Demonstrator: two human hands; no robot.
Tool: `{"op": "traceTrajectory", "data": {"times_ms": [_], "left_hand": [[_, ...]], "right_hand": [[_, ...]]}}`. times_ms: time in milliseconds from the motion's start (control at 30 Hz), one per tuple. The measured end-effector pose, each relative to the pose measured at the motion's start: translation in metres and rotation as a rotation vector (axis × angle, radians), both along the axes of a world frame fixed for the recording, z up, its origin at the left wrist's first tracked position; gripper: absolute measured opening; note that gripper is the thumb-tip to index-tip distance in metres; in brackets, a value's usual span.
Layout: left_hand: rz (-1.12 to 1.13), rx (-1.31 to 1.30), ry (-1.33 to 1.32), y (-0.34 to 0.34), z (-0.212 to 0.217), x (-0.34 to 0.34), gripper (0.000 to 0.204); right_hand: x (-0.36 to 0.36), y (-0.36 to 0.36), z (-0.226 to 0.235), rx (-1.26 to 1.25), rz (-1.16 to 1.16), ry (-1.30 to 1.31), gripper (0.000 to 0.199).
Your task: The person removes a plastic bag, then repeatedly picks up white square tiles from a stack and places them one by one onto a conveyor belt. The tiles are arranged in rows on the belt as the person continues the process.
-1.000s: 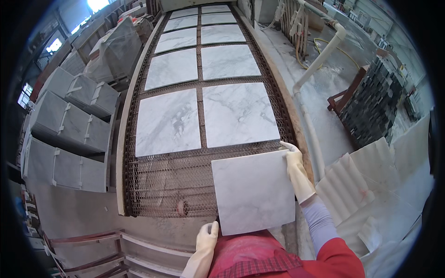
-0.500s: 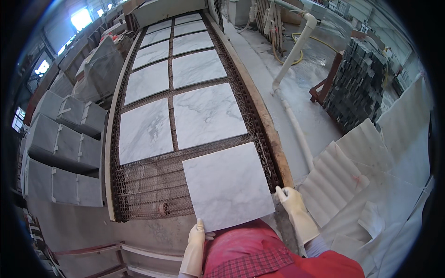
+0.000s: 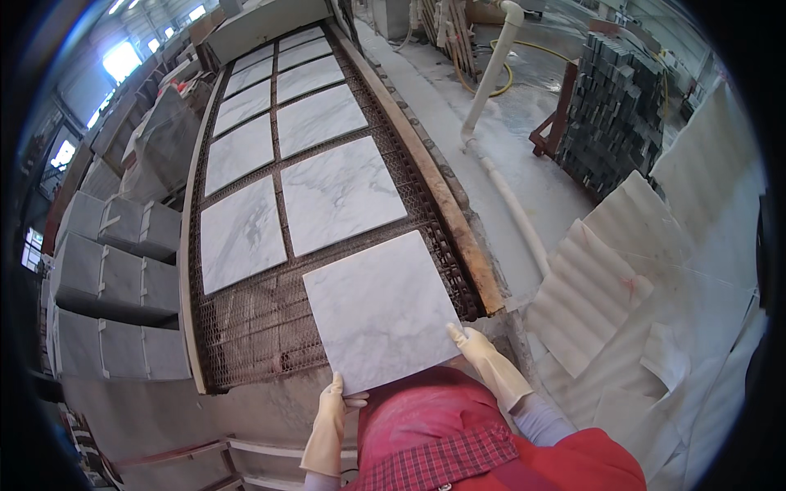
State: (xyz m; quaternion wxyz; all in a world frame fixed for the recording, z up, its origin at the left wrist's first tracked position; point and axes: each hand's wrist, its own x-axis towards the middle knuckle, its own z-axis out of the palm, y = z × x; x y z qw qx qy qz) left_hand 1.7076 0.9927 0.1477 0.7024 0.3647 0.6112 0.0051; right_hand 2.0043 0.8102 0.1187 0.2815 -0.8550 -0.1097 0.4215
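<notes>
I hold a square white marble tile (image 3: 378, 307) with grey veins over the near end of a wire-mesh conveyor belt (image 3: 246, 323). My left hand (image 3: 332, 401), in a cream rubber glove, grips the tile's near left corner. My right hand (image 3: 475, 348), gloved the same way, grips its near right corner. The tile lies nearly flat and covers the belt's right lane. Further up the belt, several similar marble tiles (image 3: 340, 192) lie in two rows.
Stacks of grey slabs (image 3: 106, 278) stand left of the belt. A white pipe (image 3: 512, 204) runs along the wet floor on the right. A pallet of dark tiles (image 3: 618, 114) stands far right. White corrugated sheets (image 3: 598, 286) and flat white slabs lie at near right.
The tile has swung from the belt's right edge to lie squarer over the belt. My right hand slid from the tile's far right side to its near right corner.
</notes>
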Motion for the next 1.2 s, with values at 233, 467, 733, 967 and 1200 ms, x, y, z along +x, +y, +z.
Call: {"op": "traceTrajectory", "data": {"times_ms": [233,467,733,967,1200], "left_hand": [[0.048,0.073,0.021,0.014,-0.006,-0.002,0.057],[-0.015,0.158,0.047,0.009,-0.009,-0.002,0.059],[0.043,0.200,0.080,0.005,0.000,0.008,0.061],[0.036,0.223,0.101,0.002,0.001,0.012,0.064],[0.056,0.222,0.099,0.000,0.009,0.017,0.064]], "right_hand": [[-0.018,0.005,0.016,0.120,-0.221,0.313,0.073],[-0.013,0.007,0.021,0.166,-0.176,0.310,0.075],[-0.010,0.015,0.045,0.143,-0.132,0.215,0.076],[-0.005,0.016,0.059,0.126,-0.105,0.197,0.084],[-0.002,0.020,0.038,0.157,-0.152,0.185,0.078]]}}
